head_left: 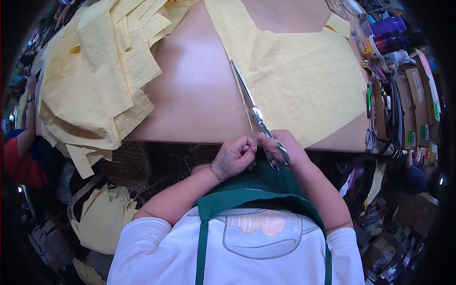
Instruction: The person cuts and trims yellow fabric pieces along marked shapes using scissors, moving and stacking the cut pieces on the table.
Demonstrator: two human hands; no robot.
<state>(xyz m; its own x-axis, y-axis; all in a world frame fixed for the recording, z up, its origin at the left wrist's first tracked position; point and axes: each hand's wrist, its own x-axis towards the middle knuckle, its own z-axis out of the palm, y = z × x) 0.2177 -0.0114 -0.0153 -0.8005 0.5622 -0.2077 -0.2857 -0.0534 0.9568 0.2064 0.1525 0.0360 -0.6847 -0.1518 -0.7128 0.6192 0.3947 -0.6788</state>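
Observation:
Silver scissors [251, 102] lie along the left edge of a large yellow fabric piece [304, 80], their blades pointing away from me. My right hand [280, 146] is wrapped round the scissors' handles at the table's front edge. Just left of it, my left hand [237, 154] is closed in a pinch on a thin yellow strip [248, 114], which runs up beside the blades. The two hands are close together. Whether the blades are slightly apart is hard to tell.
Layered yellow fabric pieces [95, 76] cover the table's left side and hang over its front edge. More fabric [104, 218] rests on a chair [126, 164] below. Jars, a purple container [388, 26] and boxes [418, 99] stand at right. Another person [23, 156] is at far left.

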